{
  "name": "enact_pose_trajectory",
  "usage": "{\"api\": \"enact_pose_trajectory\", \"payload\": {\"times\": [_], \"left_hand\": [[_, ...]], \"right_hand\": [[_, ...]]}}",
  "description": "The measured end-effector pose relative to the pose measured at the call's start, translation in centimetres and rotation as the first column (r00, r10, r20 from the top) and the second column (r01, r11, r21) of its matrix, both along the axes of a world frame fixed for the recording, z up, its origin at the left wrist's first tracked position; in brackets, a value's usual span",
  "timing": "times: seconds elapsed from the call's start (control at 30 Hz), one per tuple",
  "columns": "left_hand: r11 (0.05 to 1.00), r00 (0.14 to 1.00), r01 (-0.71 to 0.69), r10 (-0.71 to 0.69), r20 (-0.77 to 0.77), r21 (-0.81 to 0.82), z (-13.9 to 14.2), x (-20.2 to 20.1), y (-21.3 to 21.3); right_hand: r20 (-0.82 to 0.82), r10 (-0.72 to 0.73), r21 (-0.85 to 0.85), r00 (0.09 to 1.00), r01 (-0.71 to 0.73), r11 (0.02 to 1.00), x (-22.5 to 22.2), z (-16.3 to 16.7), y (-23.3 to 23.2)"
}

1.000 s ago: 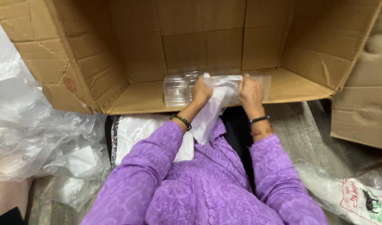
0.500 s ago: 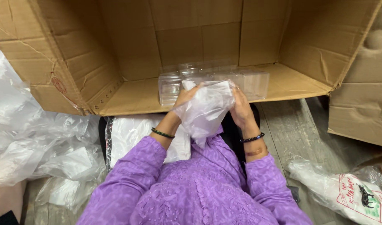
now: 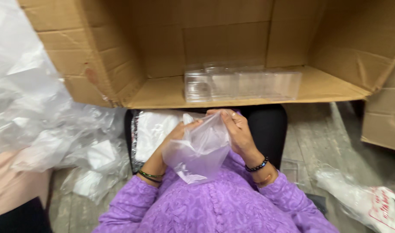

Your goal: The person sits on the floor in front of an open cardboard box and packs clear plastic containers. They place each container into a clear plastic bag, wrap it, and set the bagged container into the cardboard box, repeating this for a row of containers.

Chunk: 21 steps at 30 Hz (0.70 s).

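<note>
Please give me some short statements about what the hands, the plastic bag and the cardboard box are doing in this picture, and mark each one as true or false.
1. Both hands hold a clear plastic bag. True: the left hand and the right hand grip it close to the body.
2. Clear plastic cases stand inside the cardboard box. True.
3. The hands reach inside the box. False: they are in front of its opening, above the lap.
4. The person wears purple sleeves. True.
5. The right wrist is bare. False: it wears a dark beaded bracelet.
6. The crumpled plastic sheeting lies on the person's right. False: it lies on the left.
</note>
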<state>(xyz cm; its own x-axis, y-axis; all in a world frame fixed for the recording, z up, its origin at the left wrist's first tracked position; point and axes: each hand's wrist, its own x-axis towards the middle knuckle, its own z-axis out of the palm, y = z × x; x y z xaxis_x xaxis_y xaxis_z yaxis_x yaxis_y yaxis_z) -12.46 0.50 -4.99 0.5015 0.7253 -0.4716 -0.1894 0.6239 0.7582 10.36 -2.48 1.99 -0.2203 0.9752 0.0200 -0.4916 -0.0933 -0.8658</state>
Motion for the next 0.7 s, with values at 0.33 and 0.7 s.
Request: {"api": "enact_pose_trajectory", "payload": {"times": [0.33,0.7], "left_hand": [[0.965,0.965,0.248,-0.254,0.066,0.086,4.3,-3.5,-6.8],[0.758,0.332,-0.62,0.488,-0.808,0.203,2.4,-32.0,-7.2]], "right_hand": [[0.627,-0.277,0.528,0.728,-0.137,0.838,-2.1,-4.2,1.2],[0.77,-0.628,0.638,-0.118,0.16,0.753,18.0,-4.8,9.9]]}}
